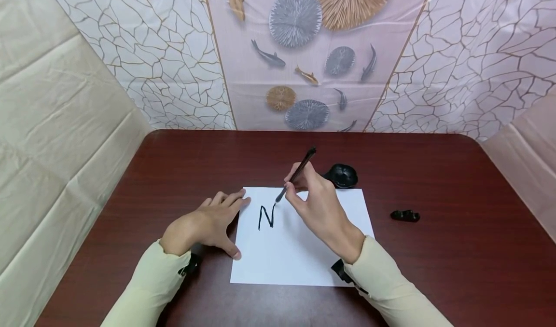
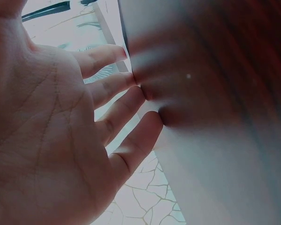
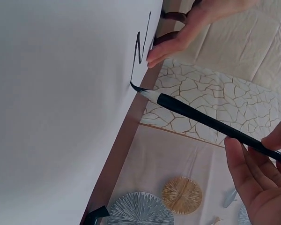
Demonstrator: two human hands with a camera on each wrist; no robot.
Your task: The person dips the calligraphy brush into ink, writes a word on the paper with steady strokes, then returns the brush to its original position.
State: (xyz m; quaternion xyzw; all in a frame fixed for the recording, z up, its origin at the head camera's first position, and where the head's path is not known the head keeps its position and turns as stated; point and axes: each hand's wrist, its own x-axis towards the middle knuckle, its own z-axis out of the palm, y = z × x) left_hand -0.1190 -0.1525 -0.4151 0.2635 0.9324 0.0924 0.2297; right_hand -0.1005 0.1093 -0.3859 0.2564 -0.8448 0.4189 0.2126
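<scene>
My right hand [image 1: 321, 209] pinches a dark-handled calligraphy brush [image 3: 196, 117] between thumb and fingers. The brush's black, wet-looking tip meets a white sheet of paper [image 1: 265, 264] at the upper end of a black stroke. That stroke is the right side of a letter N [image 1: 266, 217] painted on the sheet's left part. On the sheet's left edge rest the index fingertip and thumb tip of my left hand [image 1: 208, 224], its fingers spread. The left wrist view gives its palm and extended fingers [image 2: 136, 140], with fingertips against the tabletop.
A black spoon-shaped dish [image 1: 344, 175] stands behind the paper, partly hidden by my right hand. Farther right lies a small black lumpy piece [image 1: 405, 215]. The dark red-brown table [image 1: 456, 269] meets a patterned cloth backdrop [image 1: 173, 52] at the far side.
</scene>
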